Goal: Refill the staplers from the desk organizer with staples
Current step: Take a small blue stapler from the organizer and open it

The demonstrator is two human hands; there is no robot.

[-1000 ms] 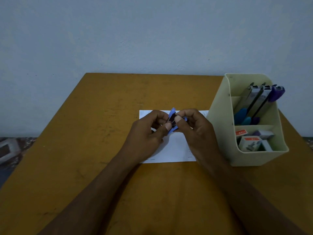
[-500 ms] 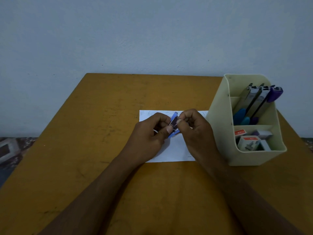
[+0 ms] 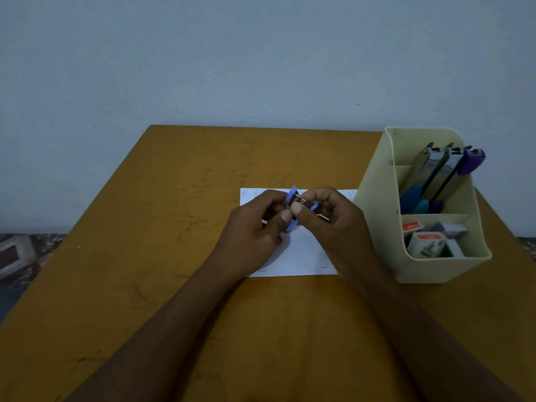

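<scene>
So that the blue stapler [image 3: 291, 195] is steady, left hand [image 3: 252, 230] grips it | right hand [image 3: 336, 219] pinches its metal part, likely refilling it.

The scuffed ochre wooden surface [image 3: 174, 256] carried a white sheet of paper [image 3: 301, 253] lying flat near its middle and a cream plastic desk organizer [image 3: 377, 227] standing upright at its right edge.
</scene>
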